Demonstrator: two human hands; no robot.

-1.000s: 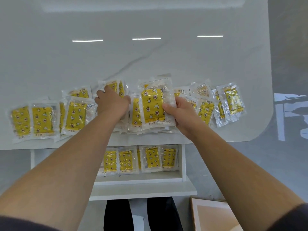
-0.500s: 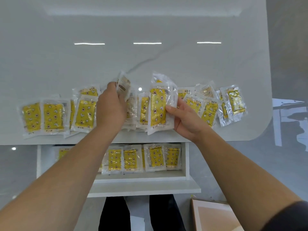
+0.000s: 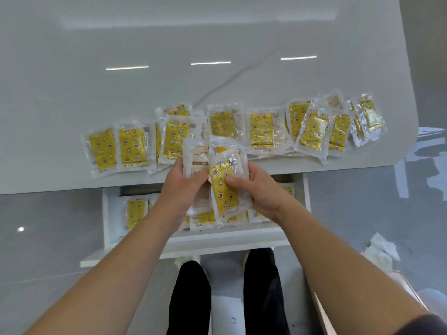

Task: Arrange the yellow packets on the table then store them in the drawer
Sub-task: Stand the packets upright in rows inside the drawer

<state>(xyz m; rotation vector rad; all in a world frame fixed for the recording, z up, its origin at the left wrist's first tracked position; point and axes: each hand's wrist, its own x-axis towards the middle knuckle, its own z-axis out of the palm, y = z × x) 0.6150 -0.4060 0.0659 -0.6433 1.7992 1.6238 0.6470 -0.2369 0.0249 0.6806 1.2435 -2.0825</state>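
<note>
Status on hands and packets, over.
Left hand and right hand grip packet bundle above open drawer. Row of packets on table. Nothing in the way.

left hand (image 3: 183, 189) and right hand (image 3: 263, 189) grip a stack (image 3: 222, 187) of packets over the open drawer (image 3: 108, 226), a yellow front on top. at 12 o'clock from them a row (image 3: 261, 131) of packets lies along the table (image 3: 217, 32) edge. stored packets (image 3: 136, 211) lie in the drawer.

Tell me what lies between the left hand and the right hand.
Head view: a bundle of packets, held by the left hand and right hand over the open drawer.
</note>
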